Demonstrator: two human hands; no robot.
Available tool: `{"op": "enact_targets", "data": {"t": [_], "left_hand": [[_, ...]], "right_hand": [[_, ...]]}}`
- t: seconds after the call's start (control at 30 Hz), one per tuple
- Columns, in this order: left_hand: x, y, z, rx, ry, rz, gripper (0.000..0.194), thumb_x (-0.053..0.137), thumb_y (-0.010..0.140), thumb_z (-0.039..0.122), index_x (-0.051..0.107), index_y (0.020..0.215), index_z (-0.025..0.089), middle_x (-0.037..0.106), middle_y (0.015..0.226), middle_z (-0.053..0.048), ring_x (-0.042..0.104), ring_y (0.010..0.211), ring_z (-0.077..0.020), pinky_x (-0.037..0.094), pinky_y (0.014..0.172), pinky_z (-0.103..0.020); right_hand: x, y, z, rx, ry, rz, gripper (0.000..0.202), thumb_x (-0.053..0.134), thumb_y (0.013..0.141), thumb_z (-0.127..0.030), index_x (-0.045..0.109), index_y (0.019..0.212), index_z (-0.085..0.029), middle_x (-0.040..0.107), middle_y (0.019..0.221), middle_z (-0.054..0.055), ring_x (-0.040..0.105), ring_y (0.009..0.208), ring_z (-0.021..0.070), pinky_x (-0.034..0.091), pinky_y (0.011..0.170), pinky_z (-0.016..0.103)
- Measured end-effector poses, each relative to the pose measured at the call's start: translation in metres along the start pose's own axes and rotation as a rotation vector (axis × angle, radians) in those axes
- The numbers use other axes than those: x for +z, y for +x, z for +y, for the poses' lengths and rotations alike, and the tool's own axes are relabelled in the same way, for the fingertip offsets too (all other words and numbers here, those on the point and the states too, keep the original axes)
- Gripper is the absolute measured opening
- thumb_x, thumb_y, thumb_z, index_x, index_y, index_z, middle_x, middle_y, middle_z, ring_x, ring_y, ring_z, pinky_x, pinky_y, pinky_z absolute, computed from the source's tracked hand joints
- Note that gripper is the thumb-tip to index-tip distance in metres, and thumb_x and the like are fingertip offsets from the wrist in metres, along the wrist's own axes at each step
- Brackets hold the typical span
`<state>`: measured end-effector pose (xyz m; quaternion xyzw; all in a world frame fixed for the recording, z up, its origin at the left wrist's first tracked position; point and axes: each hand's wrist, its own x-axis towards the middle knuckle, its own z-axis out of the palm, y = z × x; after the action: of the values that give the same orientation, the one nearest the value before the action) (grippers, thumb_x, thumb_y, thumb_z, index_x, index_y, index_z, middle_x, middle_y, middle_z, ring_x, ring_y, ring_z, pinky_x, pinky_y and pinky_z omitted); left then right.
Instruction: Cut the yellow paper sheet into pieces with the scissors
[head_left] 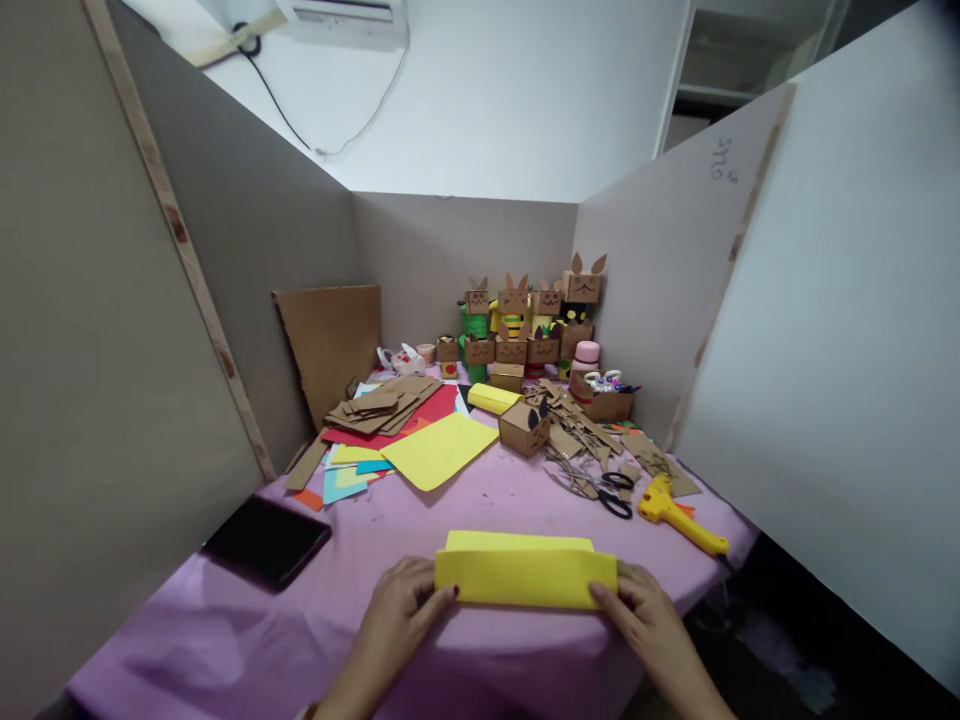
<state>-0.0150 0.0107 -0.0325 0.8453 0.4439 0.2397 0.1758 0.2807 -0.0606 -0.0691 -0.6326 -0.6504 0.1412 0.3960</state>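
Observation:
A folded or rolled sheet of yellow paper spans the space between my hands at the table's near edge. My left hand grips its left end, thumb on the front face and fingers behind. At the right end my right hand pinches it the same way. A strip of the sheet's far edge shows above the front fold. Beyond it lie a flat yellow sheet, a yellow paper roll and a cardboard box with dark ears.
Black-handled scissors and a yellow glue gun lie to the right. A black tablet-like device rests at the left. Cardboard pieces, cardboard scraps and several cardboard animal figures fill the back. Grey partitions surround the table.

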Motion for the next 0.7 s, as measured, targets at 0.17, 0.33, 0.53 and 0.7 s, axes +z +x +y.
{"op": "enact_targets", "data": {"t": [0.17, 0.33, 0.53, 0.7], "left_hand": [[0.007, 0.004, 0.008, -0.184, 0.142, 0.109, 0.033, 0.047, 0.087, 0.035, 0.063, 0.064, 0.018, 0.069, 0.091, -0.009, 0.059, 0.09, -0.0265, 0.043, 0.077, -0.038], [0.006, 0.009, 0.013, -0.237, 0.255, 0.089, 0.029, 0.048, 0.086, 0.034, 0.062, 0.065, 0.019, 0.066, 0.085, -0.006, 0.058, 0.086, -0.0251, 0.039, 0.073, -0.036], [0.009, 0.011, 0.02, -0.291, 0.342, 0.075, 0.029, 0.043, 0.088, 0.031, 0.063, 0.071, 0.018, 0.065, 0.086, -0.007, 0.057, 0.089, -0.0275, 0.035, 0.071, -0.039], [0.007, 0.013, 0.021, -0.282, 0.338, 0.033, 0.029, 0.041, 0.089, 0.029, 0.064, 0.076, 0.019, 0.065, 0.088, -0.006, 0.057, 0.09, -0.0259, 0.034, 0.074, -0.04]], "right_hand": [[0.016, 0.003, 0.004, 0.073, -0.09, 0.136, 0.049, 0.037, 0.088, -0.053, 0.069, 0.083, -0.017, 0.067, 0.106, 0.016, 0.059, 0.099, 0.0321, 0.04, 0.09, 0.05], [0.021, 0.005, 0.002, 0.079, -0.17, 0.188, 0.047, 0.039, 0.088, -0.05, 0.07, 0.081, -0.015, 0.067, 0.105, 0.016, 0.058, 0.098, 0.0324, 0.039, 0.089, 0.05], [0.023, 0.004, 0.02, 0.001, -0.332, 0.214, 0.039, 0.043, 0.088, -0.047, 0.072, 0.083, -0.021, 0.069, 0.104, 0.011, 0.061, 0.095, 0.0301, 0.044, 0.083, 0.047], [0.025, 0.002, 0.045, -0.177, -0.564, 0.245, 0.034, 0.047, 0.088, -0.047, 0.073, 0.087, -0.025, 0.072, 0.1, 0.007, 0.066, 0.089, 0.0259, 0.049, 0.075, 0.04]]}}
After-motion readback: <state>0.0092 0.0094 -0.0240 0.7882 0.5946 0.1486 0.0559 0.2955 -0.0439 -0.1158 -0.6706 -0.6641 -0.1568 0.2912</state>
